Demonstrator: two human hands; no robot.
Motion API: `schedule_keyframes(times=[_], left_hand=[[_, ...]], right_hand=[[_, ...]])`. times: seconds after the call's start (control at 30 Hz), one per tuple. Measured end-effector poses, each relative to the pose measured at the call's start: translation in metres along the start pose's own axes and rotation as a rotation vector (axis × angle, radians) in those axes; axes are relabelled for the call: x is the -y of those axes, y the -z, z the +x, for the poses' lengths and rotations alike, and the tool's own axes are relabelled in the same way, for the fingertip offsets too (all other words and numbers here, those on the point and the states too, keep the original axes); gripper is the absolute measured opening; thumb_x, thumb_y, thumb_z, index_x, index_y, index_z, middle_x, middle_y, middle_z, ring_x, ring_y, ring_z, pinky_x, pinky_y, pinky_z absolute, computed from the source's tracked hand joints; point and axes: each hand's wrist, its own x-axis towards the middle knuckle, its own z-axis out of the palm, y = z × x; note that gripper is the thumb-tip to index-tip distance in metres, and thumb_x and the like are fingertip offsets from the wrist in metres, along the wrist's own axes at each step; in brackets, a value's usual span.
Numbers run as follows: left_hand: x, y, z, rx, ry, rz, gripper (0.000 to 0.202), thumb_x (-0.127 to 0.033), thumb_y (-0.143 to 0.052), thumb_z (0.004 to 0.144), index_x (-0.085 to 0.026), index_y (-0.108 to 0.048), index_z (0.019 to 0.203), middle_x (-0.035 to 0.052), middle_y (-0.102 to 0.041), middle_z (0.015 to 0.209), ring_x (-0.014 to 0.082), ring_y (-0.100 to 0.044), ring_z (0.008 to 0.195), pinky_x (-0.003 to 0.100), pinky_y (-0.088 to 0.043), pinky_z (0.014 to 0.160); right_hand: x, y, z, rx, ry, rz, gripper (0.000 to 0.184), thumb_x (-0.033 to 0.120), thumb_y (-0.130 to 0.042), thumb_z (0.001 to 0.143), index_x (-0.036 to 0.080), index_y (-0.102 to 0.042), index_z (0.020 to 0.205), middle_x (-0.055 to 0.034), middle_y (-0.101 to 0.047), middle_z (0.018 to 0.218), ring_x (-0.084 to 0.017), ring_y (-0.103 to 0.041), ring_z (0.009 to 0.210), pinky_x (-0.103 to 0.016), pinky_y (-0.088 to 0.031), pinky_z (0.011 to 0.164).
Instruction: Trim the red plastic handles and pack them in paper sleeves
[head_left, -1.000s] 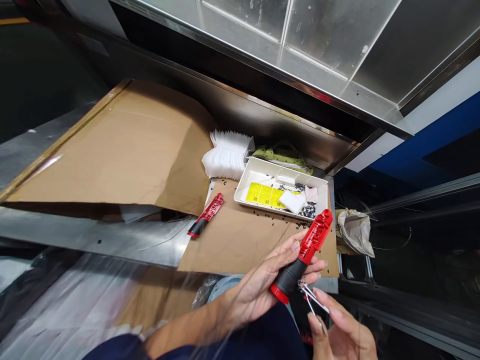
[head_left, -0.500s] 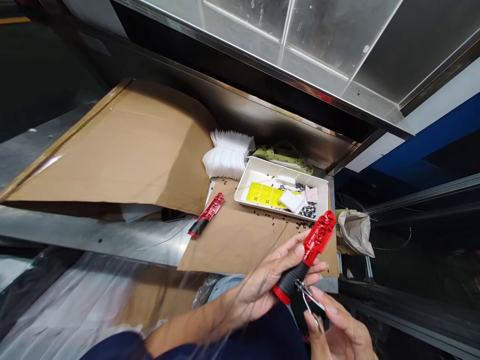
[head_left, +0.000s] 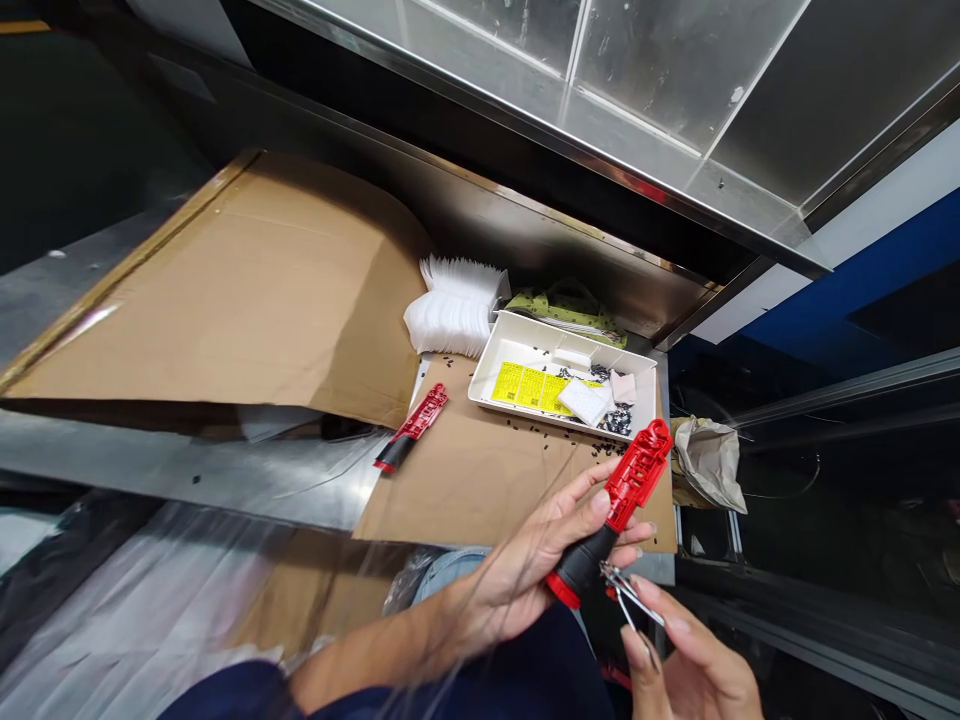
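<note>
My left hand (head_left: 532, 555) is wrapped round a red and black plastic tool handle (head_left: 628, 492), its red end up to the right and its black grip down to the left. Between the thumb and fingers of my right hand (head_left: 694, 655) is a small silver nail clipper (head_left: 631, 592). The clipper's jaws are beside the black grip, close to the left fingertips; whether they touch it I cannot tell. A second red and black handle (head_left: 412, 428) lies on the cardboard sheet (head_left: 450, 490) to the left.
Behind the hands stands a white tray (head_left: 487, 385) with yellow labels, white pads and small black parts. More black bits are scattered before it. A stack of white foam sheets (head_left: 454, 305) and a large cardboard box (head_left: 300, 290) are left of it. A paper bag (head_left: 709, 460) hangs at right.
My right hand has moved slightly to the right and down with the nail clipper, away from the black grip. My left hand and its handle have barely moved.
</note>
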Motion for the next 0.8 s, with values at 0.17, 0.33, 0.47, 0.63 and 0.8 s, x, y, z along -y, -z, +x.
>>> schedule_keyframes(times=[0.17, 0.33, 0.47, 0.63, 0.8], left_hand=[[-0.001, -0.003, -0.001, -0.029, 0.004, 0.018, 0.063, -0.032, -0.086, 0.081, -0.020, -0.059, 0.138, 0.0109, -0.074, 0.118, 0.0253, -0.074, 0.110, 0.023, -0.062, 0.081], [0.000, -0.003, 0.000, -0.045, -0.001, 0.047, 0.071, -0.034, -0.087, 0.080, -0.020, -0.056, 0.142, 0.0128, -0.070, 0.126, 0.0266, -0.072, 0.115, 0.024, -0.061, 0.082], [0.001, -0.001, 0.002, -0.042, -0.004, 0.070, 0.071, -0.034, -0.085, 0.082, -0.021, -0.054, 0.145, 0.0128, -0.069, 0.127, 0.0262, -0.071, 0.117, 0.024, -0.060, 0.083], [0.002, 0.003, 0.004, -0.006, 0.008, 0.022, 0.059, -0.033, -0.079, 0.088, -0.021, -0.057, 0.142, 0.0130, -0.069, 0.130, 0.0249, -0.074, 0.111, 0.027, -0.060, 0.086], [0.002, 0.005, 0.003, 0.017, 0.026, -0.024, 0.054, -0.031, -0.075, 0.091, -0.019, -0.058, 0.141, 0.0125, -0.071, 0.125, 0.0245, -0.075, 0.108, 0.030, -0.059, 0.090]], right_hand=[[-0.003, -0.005, 0.001, -0.021, 0.043, 0.007, 0.019, 0.014, -0.077, 0.087, 0.015, -0.067, 0.102, -0.0084, -0.081, 0.093, -0.024, -0.080, 0.077, -0.031, -0.069, 0.068], [-0.001, -0.006, 0.002, -0.001, 0.062, -0.006, 0.017, 0.017, -0.078, 0.088, 0.015, -0.067, 0.101, -0.0081, -0.081, 0.089, -0.024, -0.080, 0.073, -0.031, -0.069, 0.064], [0.000, -0.009, 0.001, -0.008, 0.032, -0.001, 0.015, 0.012, -0.076, 0.088, 0.016, -0.067, 0.100, -0.0070, -0.081, 0.087, -0.024, -0.080, 0.075, -0.032, -0.069, 0.066], [0.001, -0.005, -0.005, -0.079, -0.058, 0.095, 0.014, 0.012, -0.075, 0.089, 0.020, -0.068, 0.098, -0.0036, -0.081, 0.087, -0.023, -0.080, 0.078, -0.029, -0.069, 0.069], [-0.003, 0.003, 0.000, -0.007, -0.013, 0.087, 0.020, 0.011, -0.078, 0.084, 0.020, -0.069, 0.100, -0.0054, -0.081, 0.088, -0.025, -0.080, 0.075, -0.029, -0.069, 0.066]])
